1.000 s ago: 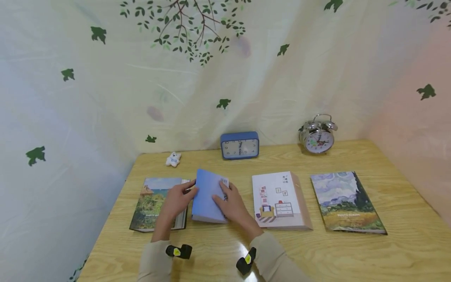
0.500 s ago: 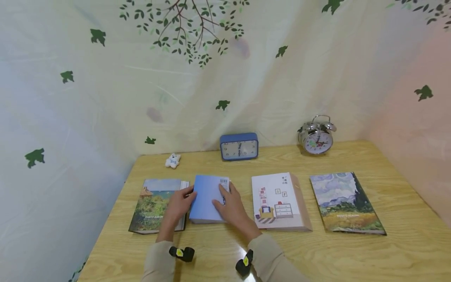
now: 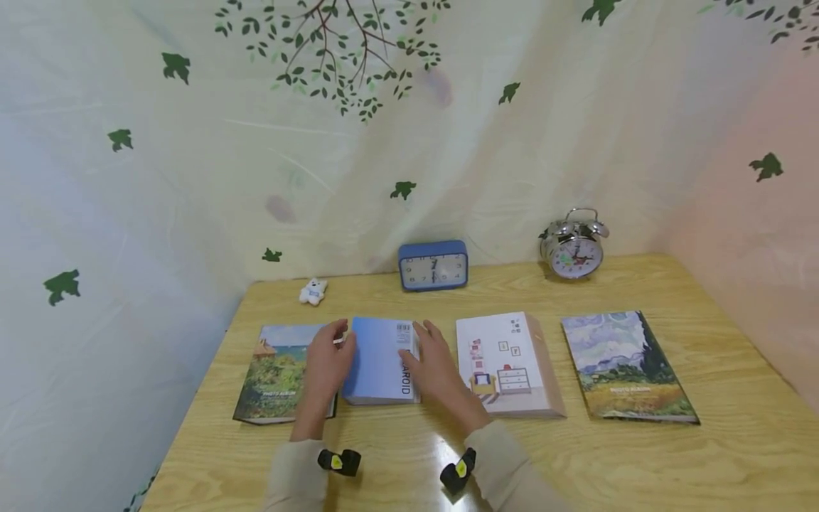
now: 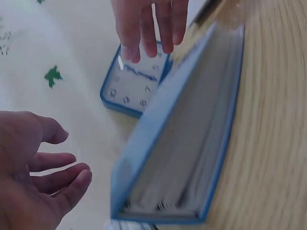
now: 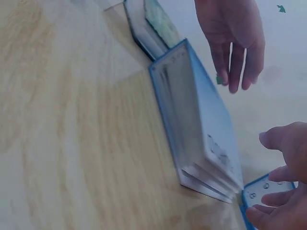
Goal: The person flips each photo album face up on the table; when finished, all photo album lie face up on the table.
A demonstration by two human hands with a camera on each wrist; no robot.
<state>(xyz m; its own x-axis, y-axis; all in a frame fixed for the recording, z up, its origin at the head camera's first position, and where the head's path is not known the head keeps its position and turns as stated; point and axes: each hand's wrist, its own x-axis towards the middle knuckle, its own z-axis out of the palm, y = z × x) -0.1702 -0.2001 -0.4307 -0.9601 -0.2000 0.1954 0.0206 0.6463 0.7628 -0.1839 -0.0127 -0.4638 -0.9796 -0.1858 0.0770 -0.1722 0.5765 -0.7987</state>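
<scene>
In front of the blue clock (image 3: 434,266) and slightly to its left, your blue album (image 3: 376,361) lies flat, long axis running toward the clock, barcode end nearest it. Front-left of the clock, your left hand (image 3: 328,361) hangs loosely curved; your right hand (image 3: 440,364), straight before it, has fingers spread. Neither grips anything.
</scene>
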